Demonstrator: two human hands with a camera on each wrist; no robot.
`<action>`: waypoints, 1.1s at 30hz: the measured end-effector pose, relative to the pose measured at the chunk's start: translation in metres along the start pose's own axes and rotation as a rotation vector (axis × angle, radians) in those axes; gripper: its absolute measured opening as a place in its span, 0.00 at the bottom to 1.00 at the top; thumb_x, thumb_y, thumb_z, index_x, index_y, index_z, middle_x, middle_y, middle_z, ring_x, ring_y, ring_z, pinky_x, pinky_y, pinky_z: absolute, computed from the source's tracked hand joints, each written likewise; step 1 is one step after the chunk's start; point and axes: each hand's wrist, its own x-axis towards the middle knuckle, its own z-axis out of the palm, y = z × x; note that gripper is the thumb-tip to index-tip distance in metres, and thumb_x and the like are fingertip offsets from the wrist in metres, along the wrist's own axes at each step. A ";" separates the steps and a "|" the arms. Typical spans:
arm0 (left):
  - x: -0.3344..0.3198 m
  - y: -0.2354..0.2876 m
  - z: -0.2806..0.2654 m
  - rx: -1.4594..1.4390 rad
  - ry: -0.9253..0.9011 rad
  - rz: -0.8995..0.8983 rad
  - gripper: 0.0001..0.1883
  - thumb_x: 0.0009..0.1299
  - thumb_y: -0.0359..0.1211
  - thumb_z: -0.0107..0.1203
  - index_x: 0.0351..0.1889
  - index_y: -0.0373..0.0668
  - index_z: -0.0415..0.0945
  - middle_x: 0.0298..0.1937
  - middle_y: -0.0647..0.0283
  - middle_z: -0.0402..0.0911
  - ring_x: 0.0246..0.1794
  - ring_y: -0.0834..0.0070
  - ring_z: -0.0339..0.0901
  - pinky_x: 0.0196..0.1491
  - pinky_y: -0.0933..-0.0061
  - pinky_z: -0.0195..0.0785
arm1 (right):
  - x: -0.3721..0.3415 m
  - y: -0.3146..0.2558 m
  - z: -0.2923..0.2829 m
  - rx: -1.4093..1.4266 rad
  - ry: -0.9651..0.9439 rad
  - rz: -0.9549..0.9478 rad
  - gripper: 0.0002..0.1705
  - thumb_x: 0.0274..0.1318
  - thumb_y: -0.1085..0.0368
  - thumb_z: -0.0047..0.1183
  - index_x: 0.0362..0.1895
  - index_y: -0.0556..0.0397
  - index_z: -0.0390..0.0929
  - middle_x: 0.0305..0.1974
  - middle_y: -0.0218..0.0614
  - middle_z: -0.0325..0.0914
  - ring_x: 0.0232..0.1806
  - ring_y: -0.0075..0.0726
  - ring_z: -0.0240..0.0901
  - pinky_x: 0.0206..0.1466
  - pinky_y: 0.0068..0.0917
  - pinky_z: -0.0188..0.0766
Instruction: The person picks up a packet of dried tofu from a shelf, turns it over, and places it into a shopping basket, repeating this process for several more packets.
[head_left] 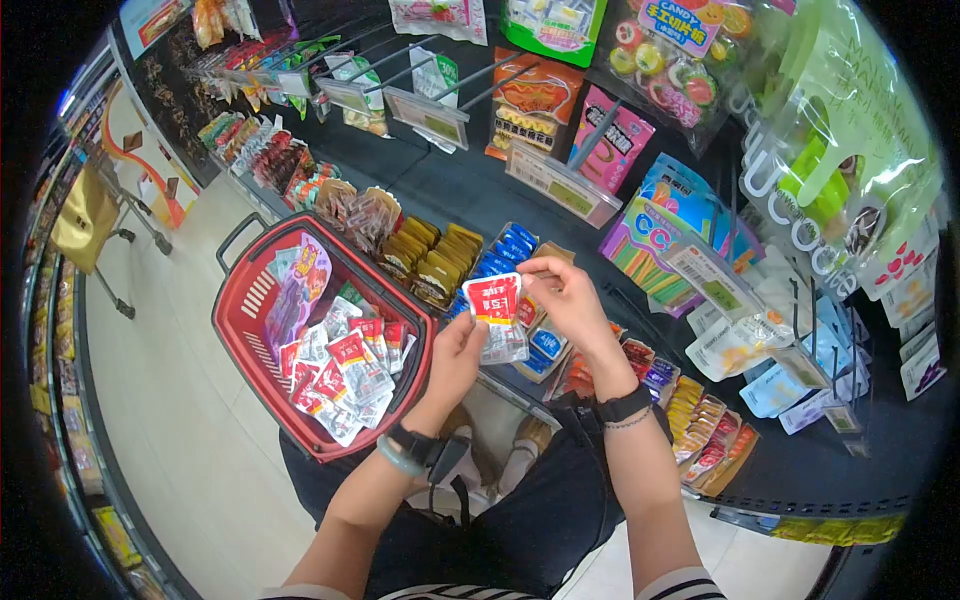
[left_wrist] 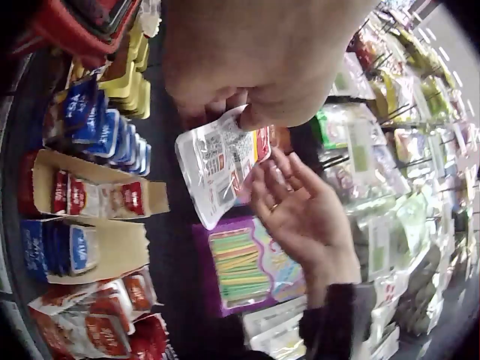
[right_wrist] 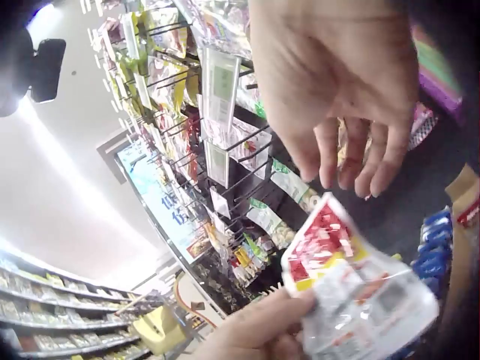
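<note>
Frame centre: red-and-white packet (head_left: 497, 318), lettering too blurred to read, pinched by left hand (head_left: 456, 362). Right hand (head_left: 566, 304) beside its upper edge, fingers loosely bent, gripping nothing I can see. Upper right: hanging bag (head_left: 655, 66), label "CANDY". Left: red basket (head_left: 238, 342) of similar packets (head_left: 352, 372).

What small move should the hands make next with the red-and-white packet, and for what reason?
Probably the right hand should pinch the free red end of the packet: the left hand already pinches it near its side edge, while the right hand is close to that red end, fingers relaxed and gripping nothing.
</note>
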 end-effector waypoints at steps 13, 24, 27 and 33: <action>-0.060 0.108 -0.009 -0.201 0.024 0.030 0.14 0.70 0.27 0.45 0.51 0.31 0.68 0.46 0.60 0.77 0.44 0.83 0.72 0.47 0.82 0.63 | -0.048 -0.048 0.038 0.153 -0.313 -0.073 0.06 0.56 0.69 0.52 0.36 0.56 0.69 0.31 0.27 0.72 0.32 0.16 0.70 0.34 0.15 0.67; -0.076 0.081 -0.048 -0.118 0.229 0.013 0.22 0.69 0.24 0.43 0.61 0.30 0.56 0.49 0.59 0.75 0.46 0.81 0.71 0.48 0.82 0.62 | -0.018 0.002 0.084 -0.009 -0.315 0.005 0.13 0.53 0.72 0.52 0.43 0.60 0.66 0.34 0.34 0.71 0.34 0.22 0.71 0.37 0.18 0.70; -0.091 0.035 -0.108 0.142 0.545 -0.095 0.31 0.66 0.25 0.47 0.65 0.30 0.47 0.59 0.52 0.65 0.50 0.76 0.71 0.50 0.81 0.62 | -0.009 0.033 0.115 -0.072 -0.511 -0.041 0.24 0.54 0.70 0.52 0.55 0.57 0.63 0.45 0.38 0.69 0.42 0.27 0.71 0.42 0.23 0.70; -0.098 0.034 -0.137 0.911 0.770 0.124 0.38 0.62 0.27 0.54 0.68 0.38 0.44 0.68 0.51 0.50 0.67 0.64 0.51 0.65 0.67 0.47 | 0.009 0.082 0.116 -0.557 -0.462 -0.267 0.25 0.50 0.61 0.55 0.51 0.59 0.68 0.50 0.48 0.67 0.51 0.44 0.67 0.52 0.33 0.66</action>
